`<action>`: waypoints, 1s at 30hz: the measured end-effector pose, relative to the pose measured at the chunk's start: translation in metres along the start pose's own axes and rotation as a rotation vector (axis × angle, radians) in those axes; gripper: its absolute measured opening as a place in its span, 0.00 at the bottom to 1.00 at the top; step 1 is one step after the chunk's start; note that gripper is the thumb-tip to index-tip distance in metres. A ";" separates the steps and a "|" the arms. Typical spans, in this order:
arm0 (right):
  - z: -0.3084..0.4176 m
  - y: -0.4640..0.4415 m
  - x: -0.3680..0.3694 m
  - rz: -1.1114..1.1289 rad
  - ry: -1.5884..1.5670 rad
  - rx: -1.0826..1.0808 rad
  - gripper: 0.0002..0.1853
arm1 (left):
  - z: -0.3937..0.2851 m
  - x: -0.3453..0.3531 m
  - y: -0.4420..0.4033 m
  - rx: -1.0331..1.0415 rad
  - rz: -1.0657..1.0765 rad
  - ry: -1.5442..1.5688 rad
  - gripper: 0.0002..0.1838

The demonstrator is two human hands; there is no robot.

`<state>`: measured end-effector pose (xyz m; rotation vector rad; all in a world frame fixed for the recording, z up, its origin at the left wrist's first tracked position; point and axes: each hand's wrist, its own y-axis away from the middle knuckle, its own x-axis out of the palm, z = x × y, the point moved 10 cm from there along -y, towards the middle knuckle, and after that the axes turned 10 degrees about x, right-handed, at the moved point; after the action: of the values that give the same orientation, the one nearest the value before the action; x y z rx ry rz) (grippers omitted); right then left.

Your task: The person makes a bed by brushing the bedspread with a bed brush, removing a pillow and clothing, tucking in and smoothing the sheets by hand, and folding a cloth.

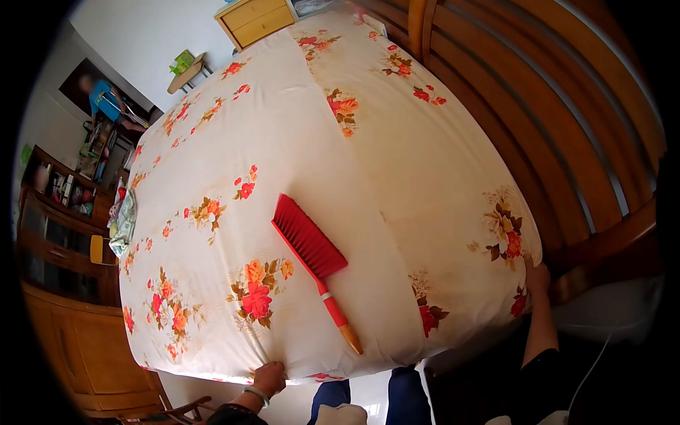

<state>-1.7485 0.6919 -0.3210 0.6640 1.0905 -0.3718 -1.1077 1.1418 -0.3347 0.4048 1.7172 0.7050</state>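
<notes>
A cream bed sheet (283, 142) with red and orange flowers covers the wide mattress. My left hand (269, 379), with a pale bangle at the wrist, is closed on the sheet at the near edge, and creases run up from it. At the near right corner, beside the headboard, my right hand (537, 276) reaches to the sheet's side; its fingers are hidden there. Between the two hands, a red bed brush (312, 241) lies on the sheet, its wooden-tipped handle pointing toward me.
A slatted wooden headboard (538, 92) lines the right side. Beyond the bed stand a drawer cabinet (258, 25) and a small stand (185, 74). Wooden cupboards (78, 340) are on the left. A person in a blue shirt (106, 99) is at the far left doorway.
</notes>
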 end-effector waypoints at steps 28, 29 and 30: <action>-0.013 -0.001 -0.006 0.062 -0.176 -0.048 0.29 | 0.008 0.003 0.028 -0.046 -0.206 0.088 0.18; -0.023 -0.007 -0.002 0.064 -0.170 -0.062 0.29 | 0.007 0.002 0.033 -0.056 -0.209 0.099 0.18; -0.045 -0.021 0.001 0.002 -0.153 -0.047 0.30 | 0.004 0.000 0.043 -0.078 -0.270 0.168 0.21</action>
<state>-1.7916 0.7060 -0.3419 0.5849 0.9507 -0.3877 -1.1079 1.1757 -0.3072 0.0577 1.8522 0.6189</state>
